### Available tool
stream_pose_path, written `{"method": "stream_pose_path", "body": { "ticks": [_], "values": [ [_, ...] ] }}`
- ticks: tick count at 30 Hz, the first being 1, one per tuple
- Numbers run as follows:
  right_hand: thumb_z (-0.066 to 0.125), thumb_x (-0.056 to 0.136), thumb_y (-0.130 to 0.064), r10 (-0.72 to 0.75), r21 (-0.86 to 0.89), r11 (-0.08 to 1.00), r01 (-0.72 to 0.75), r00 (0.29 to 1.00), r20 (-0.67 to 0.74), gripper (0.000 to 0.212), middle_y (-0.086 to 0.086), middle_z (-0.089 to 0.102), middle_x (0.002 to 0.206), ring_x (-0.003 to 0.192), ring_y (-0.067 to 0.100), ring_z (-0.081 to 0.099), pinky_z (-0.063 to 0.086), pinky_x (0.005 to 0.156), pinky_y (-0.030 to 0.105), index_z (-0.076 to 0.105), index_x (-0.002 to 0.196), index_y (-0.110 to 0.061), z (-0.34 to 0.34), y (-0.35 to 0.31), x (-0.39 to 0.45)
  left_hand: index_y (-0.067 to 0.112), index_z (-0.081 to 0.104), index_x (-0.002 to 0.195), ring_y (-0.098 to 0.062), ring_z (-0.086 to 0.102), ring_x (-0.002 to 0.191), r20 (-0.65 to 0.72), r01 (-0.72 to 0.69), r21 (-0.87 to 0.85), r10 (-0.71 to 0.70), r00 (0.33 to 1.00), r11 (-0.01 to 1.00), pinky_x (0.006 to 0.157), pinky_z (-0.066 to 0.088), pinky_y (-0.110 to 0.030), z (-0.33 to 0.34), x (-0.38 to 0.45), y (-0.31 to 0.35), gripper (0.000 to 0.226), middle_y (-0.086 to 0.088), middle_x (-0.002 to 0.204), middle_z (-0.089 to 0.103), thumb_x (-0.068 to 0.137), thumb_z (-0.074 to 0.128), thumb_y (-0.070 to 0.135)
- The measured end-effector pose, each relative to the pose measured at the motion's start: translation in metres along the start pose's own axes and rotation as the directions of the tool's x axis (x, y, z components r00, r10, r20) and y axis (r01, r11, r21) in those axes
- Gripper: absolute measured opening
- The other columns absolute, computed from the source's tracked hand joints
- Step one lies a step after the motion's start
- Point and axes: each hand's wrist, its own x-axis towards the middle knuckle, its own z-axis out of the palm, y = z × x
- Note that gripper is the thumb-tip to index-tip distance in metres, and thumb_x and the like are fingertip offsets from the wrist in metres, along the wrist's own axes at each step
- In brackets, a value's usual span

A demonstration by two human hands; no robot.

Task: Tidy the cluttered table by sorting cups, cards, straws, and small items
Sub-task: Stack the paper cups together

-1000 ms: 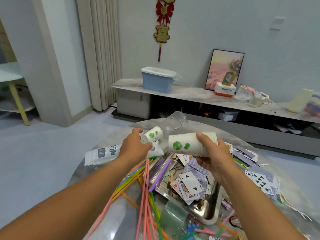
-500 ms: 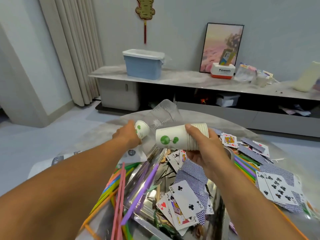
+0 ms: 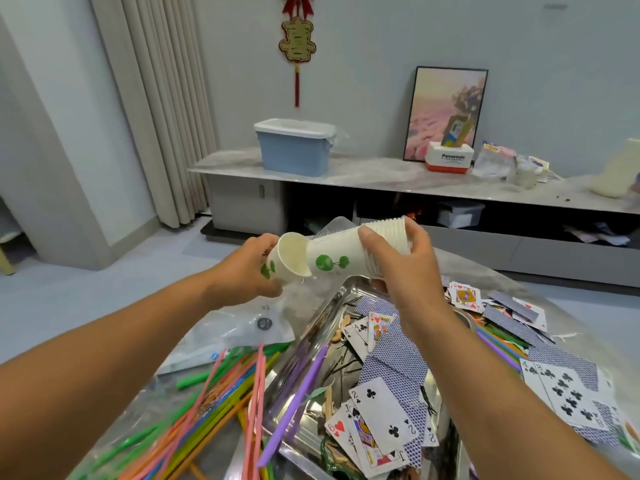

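Grey floor and a low TV bench point(image 3: 398, 181) fill the background beyond both hands, with a blue lidded bin point(image 3: 294, 147) and a framed picture point(image 3: 446, 112) on the bench. Much of the counter point(image 3: 485, 275) below the hands is buried; its near edge is cut off by the frame, and its far rim curves just past the right hand. Straws point(image 3: 221, 410) under the left forearm are blurred, and small dark bits in the steel tray point(image 3: 311, 344) are too small to name. Open air lies above and ahead of the hands.

The right hand point(image 3: 405, 268) grips a sideways stack of paper cups point(image 3: 360, 251), white with a green tree print, thumb on top, fingers curled beneath and mostly hidden. The left hand point(image 3: 249, 268) curls round a single matching cup point(image 3: 287, 259), its mouth turned toward the stack's base, the two touching or nearly so. Playing cards point(image 3: 384, 410) lie scattered beneath the right forearm, and a clear plastic bag point(image 3: 242, 327) lies under the left wrist.
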Motion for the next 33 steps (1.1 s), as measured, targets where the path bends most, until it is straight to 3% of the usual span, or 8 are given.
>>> {"method": "stream_pose_path", "body": {
  "ticks": [5, 8, 13, 16, 20, 24, 29, 33],
  "values": [
    [0.083, 0.077, -0.048, -0.266, -0.399, 0.863, 0.311, 0.95, 0.166, 0.088, -0.005, 0.04, 0.137, 0.11, 0.007, 0.049, 0.043, 0.098, 0.027, 0.036, 0.151, -0.044, 0.042, -0.024, -0.001, 0.029, 0.054, 0.117, -0.014, 0.066, 0.097, -0.074, 0.019, -0.083, -0.025, 0.997, 0.996, 0.086, 0.059, -0.04, -0.013, -0.008, -0.003, 0.067, 0.005, 0.11, 0.065, 0.066, 0.093, 0.013],
    [0.081, 0.079, -0.05, -0.323, -0.46, 0.765, 0.451, 0.886, 0.332, 0.089, -0.003, 0.038, 0.142, 0.116, 0.009, 0.046, 0.038, 0.098, 0.026, 0.031, 0.154, -0.044, 0.079, -0.028, -0.001, 0.029, 0.054, 0.12, -0.014, 0.067, 0.099, -0.101, 0.0, -0.149, -0.015, 0.995, 0.989, 0.087, 0.059, -0.038, -0.02, -0.012, -0.01, 0.068, 0.004, 0.109, 0.067, 0.067, 0.093, 0.015],
    [0.05, 0.091, -0.07, -0.135, -0.527, 0.719, 0.452, 0.836, 0.532, 0.076, -0.001, 0.022, 0.161, 0.143, 0.028, 0.037, 0.03, 0.119, 0.05, 0.025, 0.157, -0.041, 0.14, -0.017, 0.012, 0.027, 0.051, 0.13, -0.022, 0.068, 0.107, -0.125, -0.074, -0.346, 0.032, 0.992, 0.935, 0.087, 0.06, -0.047, -0.027, -0.009, -0.021, 0.075, -0.003, 0.117, 0.069, 0.069, 0.091, 0.011],
    [0.037, 0.102, -0.06, -0.02, -0.49, 0.783, 0.383, 0.803, 0.595, 0.064, -0.005, 0.005, 0.168, 0.154, 0.026, 0.018, 0.016, 0.124, 0.044, 0.025, 0.159, -0.034, 0.164, -0.003, 0.02, 0.031, 0.052, 0.126, -0.026, 0.068, 0.108, -0.159, -0.108, -0.381, 0.05, 0.986, 0.918, 0.086, 0.06, -0.046, -0.024, -0.006, -0.029, 0.071, -0.008, 0.118, 0.068, 0.072, 0.084, -0.003],
    [0.031, 0.107, -0.05, 0.076, -0.519, 0.783, 0.343, 0.775, 0.627, 0.058, 0.0, 0.001, 0.17, 0.156, 0.021, 0.007, 0.008, 0.123, 0.034, 0.024, 0.16, -0.028, 0.179, 0.024, 0.031, 0.034, 0.047, 0.125, -0.021, 0.068, 0.104, -0.226, -0.008, -0.389, -0.087, 0.97, 0.921, 0.084, 0.06, -0.05, -0.021, -0.003, -0.057, 0.078, -0.002, 0.113, 0.067, 0.066, 0.088, 0.003],
    [0.033, 0.108, -0.044, 0.147, -0.565, 0.746, 0.352, 0.74, 0.656, 0.058, 0.005, 0.018, 0.168, 0.155, 0.021, 0.016, 0.011, 0.127, 0.04, 0.022, 0.162, -0.024, 0.171, 0.05, 0.032, 0.023, 0.044, 0.124, -0.027, 0.065, 0.103, -0.181, 0.149, -0.386, -0.233, 0.955, 0.91, 0.083, 0.059, -0.044, -0.017, -0.005, -0.078, 0.075, -0.007, 0.112, 0.063, 0.066, 0.084, -0.004],
    [0.035, 0.11, -0.037, 0.132, -0.544, 0.78, 0.31, 0.769, 0.626, 0.055, 0.0, 0.028, 0.166, 0.151, 0.016, 0.028, 0.019, 0.118, 0.026, 0.021, 0.162, -0.024, 0.138, 0.049, 0.026, 0.029, 0.014, 0.156, -0.022, 0.063, 0.107, -0.015, 0.376, -0.365, -0.409, 0.912, 0.852, 0.075, 0.057, -0.033, -0.018, -0.009, -0.085, 0.118, -0.006, 0.124, 0.061, 0.069, 0.089, 0.001],
    [0.043, 0.107, -0.031, 0.145, -0.632, 0.738, 0.236, 0.859, 0.491, 0.048, 0.007, 0.049, 0.152, 0.136, 0.026, 0.049, 0.037, 0.115, 0.037, 0.037, 0.155, -0.024, 0.109, 0.05, 0.019, 0.023, 0.012, 0.158, -0.029, 0.044, 0.135, 0.013, 0.442, -0.307, -0.461, 0.888, 0.843, 0.105, 0.041, -0.044, -0.03, -0.014, -0.071, 0.116, -0.011, 0.148, 0.046, 0.072, 0.085, -0.005]
  ]
}}
